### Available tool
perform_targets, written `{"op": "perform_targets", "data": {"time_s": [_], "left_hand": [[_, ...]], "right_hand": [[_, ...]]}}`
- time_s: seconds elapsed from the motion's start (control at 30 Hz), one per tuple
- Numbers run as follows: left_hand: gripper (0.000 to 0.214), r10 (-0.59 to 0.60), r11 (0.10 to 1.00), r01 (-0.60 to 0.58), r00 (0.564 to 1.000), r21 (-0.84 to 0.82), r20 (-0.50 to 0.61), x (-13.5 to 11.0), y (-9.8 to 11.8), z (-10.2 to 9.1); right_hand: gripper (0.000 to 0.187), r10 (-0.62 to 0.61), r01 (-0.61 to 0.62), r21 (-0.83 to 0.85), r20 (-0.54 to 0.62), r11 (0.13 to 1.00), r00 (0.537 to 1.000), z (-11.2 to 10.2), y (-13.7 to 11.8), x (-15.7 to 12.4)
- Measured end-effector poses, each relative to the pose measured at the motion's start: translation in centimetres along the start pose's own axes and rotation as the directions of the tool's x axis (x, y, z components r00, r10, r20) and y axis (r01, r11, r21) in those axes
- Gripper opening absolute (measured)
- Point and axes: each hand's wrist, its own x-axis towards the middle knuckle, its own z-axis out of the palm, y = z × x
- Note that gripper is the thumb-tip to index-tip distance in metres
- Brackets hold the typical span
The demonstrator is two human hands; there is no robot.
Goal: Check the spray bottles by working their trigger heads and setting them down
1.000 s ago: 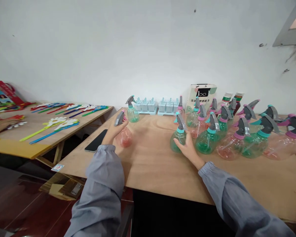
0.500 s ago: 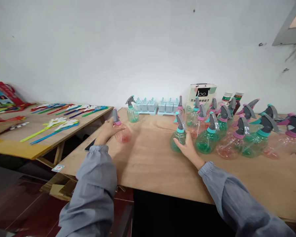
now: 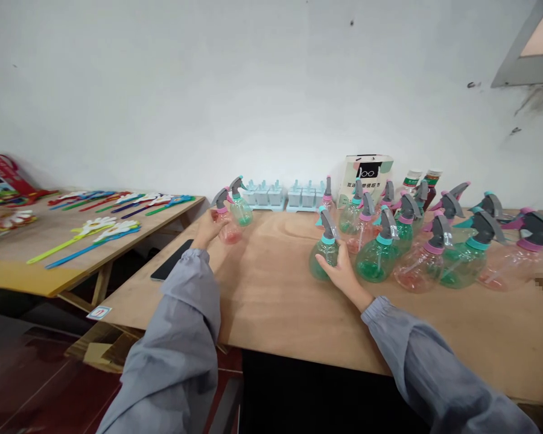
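My left hand (image 3: 209, 228) is closed around a pink spray bottle (image 3: 230, 231) with a grey trigger head, at the left part of the table. Just behind it stands a green spray bottle (image 3: 242, 211). In the middle, my right hand (image 3: 341, 265) grips another green spray bottle (image 3: 320, 256) with a turquoise collar, its base at table level. To the right of that hand, several green and pink spray bottles (image 3: 374, 260) stand upright close together.
Light blue ice-pop moulds (image 3: 268, 198) and a paper bag (image 3: 364, 181) stand along the wall. A black phone (image 3: 172, 260) lies on the wooden table (image 3: 276, 301) near its left edge. On the side table (image 3: 85, 265) lie colourful hand-shaped clappers (image 3: 104, 229).
My left hand has moved the pink spray bottle back, close to the green one, and its trigger head has turned. More of the phone shows. My right hand stays on its bottle.
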Motion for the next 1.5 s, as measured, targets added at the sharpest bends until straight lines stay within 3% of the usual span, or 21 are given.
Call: {"op": "perform_targets", "data": {"time_s": [0.07,0.13,0.23,0.27,0.33,0.4,0.47,0.57,0.67,0.77,0.83,0.93,1.07,1.17,1.27,1.4,1.5], "left_hand": [[0.056,0.003,0.999,-0.001,0.999,0.052,-0.035,-0.5,0.3,0.4],[0.067,0.055,0.996,-0.042,0.984,0.081,-0.168,-1.7,0.9,0.9],[0.062,0.152,0.988,-0.129,0.878,0.082,-0.455,-4.5,2.4,1.9],[0.056,0.187,0.982,-0.173,0.847,0.075,-0.498,-5.7,3.2,2.3],[0.051,0.287,0.955,-0.294,0.856,0.052,-0.43,-8.4,5.2,3.4],[0.059,0.403,0.909,-0.415,0.899,-0.037,-0.172,-11.3,7.8,4.7],[0.077,0.521,0.845,-0.484,0.842,-0.229,0.141,-14.1,10.5,6.3],[0.101,0.533,0.807,-0.377,0.796,-0.454,0.287,-17.2,13.8,8.9],[0.09,0.47,0.796,-0.27,0.84,-0.542,0.27,-18.0,15.2,10.6],[0.06,0.363,0.776,-0.186,0.913,-0.603,0.186,-17.1,14.7,10.8],[0.043,0.281,0.76,-0.128,0.949,-0.637,0.144,-16.3,13.8,10.4],[0.031,0.175,0.736,-0.074,0.981,-0.673,0.084,-15.6,12.8,9.5],[0.031,0.166,0.666,0.005,0.974,-0.746,0.154,-15.4,12.4,8.7],[0.034,0.225,0.604,0.018,0.955,-0.797,0.192,-15.1,12.3,8.6],[0.033,0.282,0.54,0.005,0.941,-0.842,0.186,-14.7,12.2,8.6],[0.022,0.287,0.469,0.049,0.936,-0.882,0.204,-14.6,12.4,8.4],[0.022,0.246,0.423,0.143,0.932,-0.895,0.265,-14.8,12.8,8.0]], "right_hand": [[0.06,-0.004,0.004,0.009,0.0,1.0,1.0,0.0,-0.1,0.0],[0.06,0.002,-0.002,0.013,-0.003,1.0,1.0,0.1,-0.3,0.0],[0.063,0.003,-0.003,-0.001,-0.005,1.0,1.0,0.2,-0.4,-0.2],[0.065,0.004,-0.004,-0.007,0.001,1.0,1.0,0.3,-0.4,-0.3],[0.07,0.01,-0.009,-0.02,0.027,1.0,1.0,0.5,-0.5,-0.5],[0.075,0.005,-0.002,-0.037,0.058,0.999,0.998,1.0,-0.7,-0.9],[0.078,-0.024,0.029,-0.055,0.081,0.998,0.996,1.7,-1.0,-1.4],[0.082,-0.091,0.098,-0.051,0.129,0.994,0.987,2.7,-1.6,-2.3],[0.081,-0.133,0.137,-0.003,0.225,0.991,0.965,2.9,-2.3,-2.8],[0.059,-0.136,0.126,0.054,0.246,0.99,0.96,2.5,-2.3,-2.0],[0.047,-0.085,0.076,0.065,0.153,0.995,0.985,2.5,-1.6,-0.6],[0.05,0.015,-0.014,0.028,-0.053,1.0,0.998,3.6,0.6,2.8],[0.067,0.072,-0.1,-0.093,-0.261,0.991,0.963,6.6,3.7,8.1],[0.077,0.121,-0.204,-0.23,-0.33,0.952,0.936,8.1,5.2,11.6],[0.09,0.233,-0.359,-0.318,-0.371,0.878,0.899,8.3,6.4,14.2],[0.096,0.394,-0.502,-0.298,-0.356,0.812,0.848,7.8,7.5,15.1],[0.091,0.369,-0.46,-0.294,-0.316,0.838,0.874,7.7,7.6,13.4]]}}
